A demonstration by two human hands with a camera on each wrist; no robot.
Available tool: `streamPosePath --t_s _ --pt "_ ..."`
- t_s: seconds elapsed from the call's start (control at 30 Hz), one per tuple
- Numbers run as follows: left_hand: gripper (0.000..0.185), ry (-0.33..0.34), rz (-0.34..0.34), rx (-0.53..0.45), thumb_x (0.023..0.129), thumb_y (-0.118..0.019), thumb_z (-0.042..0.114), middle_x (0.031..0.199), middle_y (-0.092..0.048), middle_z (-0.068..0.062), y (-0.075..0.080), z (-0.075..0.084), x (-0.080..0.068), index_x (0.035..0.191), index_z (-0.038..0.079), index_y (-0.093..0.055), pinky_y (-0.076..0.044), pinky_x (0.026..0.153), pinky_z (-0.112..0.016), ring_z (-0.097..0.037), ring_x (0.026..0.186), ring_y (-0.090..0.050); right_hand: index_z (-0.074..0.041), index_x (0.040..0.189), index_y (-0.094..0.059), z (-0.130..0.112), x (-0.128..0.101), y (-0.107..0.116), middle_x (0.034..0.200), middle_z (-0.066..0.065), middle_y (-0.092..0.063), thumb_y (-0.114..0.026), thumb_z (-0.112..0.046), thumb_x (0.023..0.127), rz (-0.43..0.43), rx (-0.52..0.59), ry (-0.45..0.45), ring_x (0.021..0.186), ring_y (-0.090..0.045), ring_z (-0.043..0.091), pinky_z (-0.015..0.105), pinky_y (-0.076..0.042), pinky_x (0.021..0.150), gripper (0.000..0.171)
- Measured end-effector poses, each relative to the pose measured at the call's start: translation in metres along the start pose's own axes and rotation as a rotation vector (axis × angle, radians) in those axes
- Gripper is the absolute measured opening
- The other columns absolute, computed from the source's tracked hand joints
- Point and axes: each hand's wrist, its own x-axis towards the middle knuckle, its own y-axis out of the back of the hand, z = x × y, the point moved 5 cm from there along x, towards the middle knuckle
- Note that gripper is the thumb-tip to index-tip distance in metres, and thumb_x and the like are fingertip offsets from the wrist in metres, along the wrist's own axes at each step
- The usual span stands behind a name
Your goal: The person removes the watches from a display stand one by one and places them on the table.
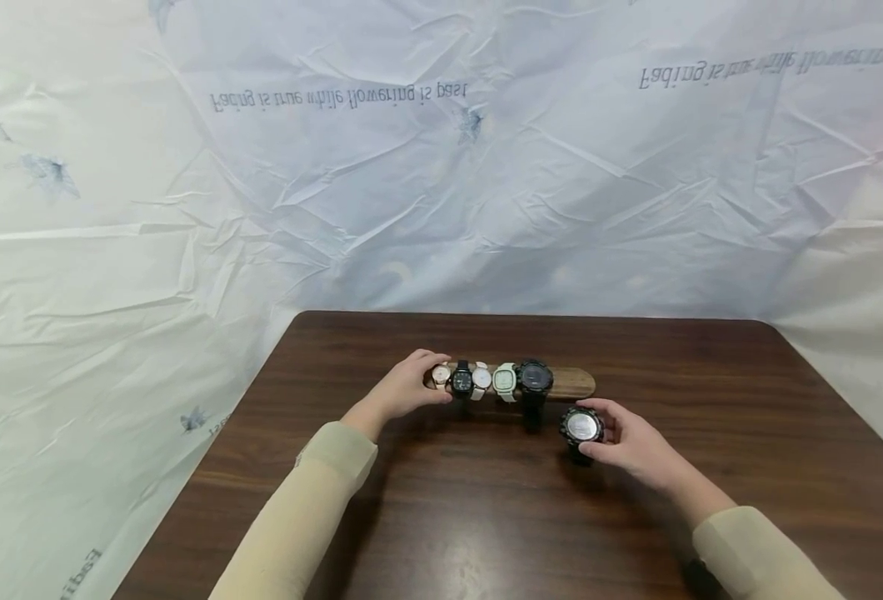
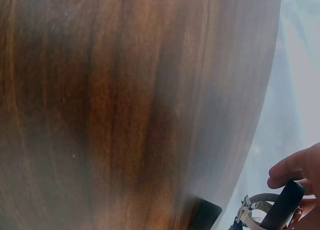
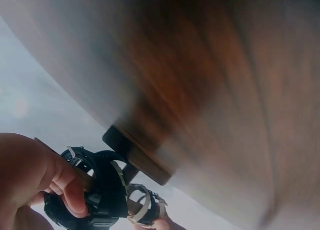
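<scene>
The wrinkled backdrop sheet [image 1: 486, 192] carries mirror-reversed print reading "Fading is true while flowering is past", once above the table and once, cut off, at upper right. Other fragments at the left edge are illegible.

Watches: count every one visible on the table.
6. Five sit on the long wooden stand: pink-faced, small black, white, pale green square, big black. The right hand holds a black silver-faced watch.
</scene>
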Motion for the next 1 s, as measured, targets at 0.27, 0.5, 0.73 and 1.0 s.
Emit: streamPosePath --t_s 0.27,0.5,0.73,1.0 --pt "0.065 -0.010 -0.002 -0.004 0.073 -0.067 0.040 0.121 -0.041 0.001 -0.001 0.002 0.002 0.129 0.019 -0.042 -0.038 0.085 -0.036 -0.015 0.106 -0.044 -0.004 0.127 -0.035 -0.010 0.008 -0.015 0.100 0.016 -0.054 -0.067 -0.019 0.076 -0.048 0.033 0.041 0.084 -0.055 0.014 0.030 -0.048 0.062 0.062" --pt "0.064 -0.022 0.021 -0.003 0.072 -0.068 0.037 0.119 -0.042 0.002 -0.001 0.003 0.002 0.128 0.019 -0.043 -0.038 0.083 -0.033 -0.013 0.101 -0.046 -0.004 0.127 -0.036 -0.014 0.016 -0.028 0.101 0.015 -0.053 -0.068 -0.018 0.076 -0.081 0.046 0.060 0.082 -0.055 0.014 0.029 -0.047 0.062 0.062" --pt "0.066 -0.027 0.021 0.001 0.072 -0.067 0.039 0.121 -0.041 0.002 -0.001 0.002 0.001 0.129 0.018 -0.042 -0.038 0.084 -0.033 -0.013 0.103 -0.045 -0.005 0.128 -0.034 -0.023 0.024 -0.043 0.096 0.014 -0.056 -0.068 -0.020 0.075 -0.120 0.056 0.039 0.076 -0.056 0.018 0.032 -0.048 0.060 0.065" --pt "0.065 -0.035 0.021 -0.015 0.073 -0.068 0.037 0.120 -0.042 0.002 0.000 0.001 0.000 0.129 0.016 -0.043 -0.038 0.084 -0.034 -0.013 0.102 -0.045 -0.008 0.127 -0.035 -0.030 0.032 -0.059 0.103 0.012 -0.052 -0.070 -0.022 0.073 -0.140 0.063 0.032 0.081 -0.055 0.018 0.030 -0.047 0.062 0.065"
